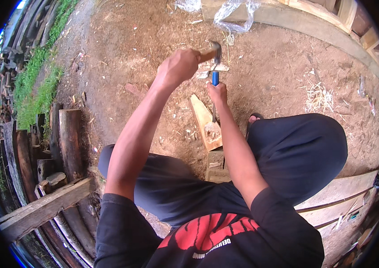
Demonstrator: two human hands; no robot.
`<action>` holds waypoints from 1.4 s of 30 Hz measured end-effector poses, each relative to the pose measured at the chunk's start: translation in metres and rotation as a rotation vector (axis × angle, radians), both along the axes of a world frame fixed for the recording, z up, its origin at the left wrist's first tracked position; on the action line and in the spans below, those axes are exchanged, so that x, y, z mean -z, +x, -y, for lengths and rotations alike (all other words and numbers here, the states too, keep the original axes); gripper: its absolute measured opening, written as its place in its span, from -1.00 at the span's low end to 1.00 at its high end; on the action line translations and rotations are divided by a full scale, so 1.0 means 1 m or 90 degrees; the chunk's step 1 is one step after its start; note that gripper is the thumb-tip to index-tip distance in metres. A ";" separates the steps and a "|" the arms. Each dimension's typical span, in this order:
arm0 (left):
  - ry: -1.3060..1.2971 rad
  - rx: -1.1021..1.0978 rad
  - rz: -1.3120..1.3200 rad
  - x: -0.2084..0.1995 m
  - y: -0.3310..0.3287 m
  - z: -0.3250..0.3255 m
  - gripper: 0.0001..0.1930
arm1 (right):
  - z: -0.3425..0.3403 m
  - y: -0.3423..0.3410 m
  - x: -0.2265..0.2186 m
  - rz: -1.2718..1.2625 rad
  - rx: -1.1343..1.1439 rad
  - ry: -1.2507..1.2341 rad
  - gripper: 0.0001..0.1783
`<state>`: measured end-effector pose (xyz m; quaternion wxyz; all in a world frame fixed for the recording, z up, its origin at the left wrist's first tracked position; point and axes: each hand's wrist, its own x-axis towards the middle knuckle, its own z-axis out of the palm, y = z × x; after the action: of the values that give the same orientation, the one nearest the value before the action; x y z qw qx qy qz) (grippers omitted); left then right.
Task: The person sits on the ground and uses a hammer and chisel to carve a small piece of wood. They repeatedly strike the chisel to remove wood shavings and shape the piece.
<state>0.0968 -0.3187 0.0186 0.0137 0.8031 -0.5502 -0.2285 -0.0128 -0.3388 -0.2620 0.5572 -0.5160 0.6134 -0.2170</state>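
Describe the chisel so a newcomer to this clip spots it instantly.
Start at the dark trousers, then find the pale wooden piece just ahead of them. From there a thin metal shaft leads up the picture to the right hand. That is the chisel; its blue handle sets it apart from the brown-handled hammer in the left hand.

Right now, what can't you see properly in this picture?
All in the head view:
Chisel tip: too small to tell where it meets the pale wood.
Hammer head: slightly blurred.
Left foot: out of sight, probably hidden by the dark trousers.
Clear plastic: cut off by the top edge.
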 end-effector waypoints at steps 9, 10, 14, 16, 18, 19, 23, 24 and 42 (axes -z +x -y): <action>-0.018 -0.021 -0.040 0.013 0.015 0.008 -0.68 | -0.004 0.000 -0.010 0.017 -0.010 0.025 -0.61; -0.075 -0.046 -0.038 0.014 0.012 0.007 -0.67 | 0.000 -0.001 -0.008 0.018 -0.009 0.020 -0.61; 0.014 0.030 0.012 0.026 0.011 0.005 -0.66 | 0.000 0.004 -0.004 0.037 -0.002 0.035 -0.62; 0.014 0.040 0.010 0.028 0.013 0.003 -0.68 | -0.003 0.002 -0.007 0.073 0.008 0.046 -0.63; 0.031 0.010 -0.042 0.012 0.009 0.004 -0.68 | -0.002 -0.002 -0.004 0.074 0.016 0.056 -0.65; -0.001 -0.013 -0.057 0.009 0.005 0.003 -0.68 | -0.002 -0.002 -0.003 0.084 0.016 0.060 -0.69; -0.054 0.005 -0.018 0.013 0.004 -0.006 -0.69 | -0.005 0.002 -0.020 0.076 0.003 0.062 -0.75; -0.016 0.010 0.005 0.012 0.005 -0.003 -0.69 | -0.006 0.002 -0.024 0.062 0.003 0.061 -0.75; 0.008 -0.003 -0.030 -0.009 -0.014 -0.008 -0.66 | 0.003 -0.001 0.010 0.015 -0.012 0.009 -0.59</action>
<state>0.0825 -0.3104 0.0278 0.0219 0.7991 -0.5460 -0.2506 -0.0140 -0.3415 -0.2718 0.5704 -0.5151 0.6032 -0.2132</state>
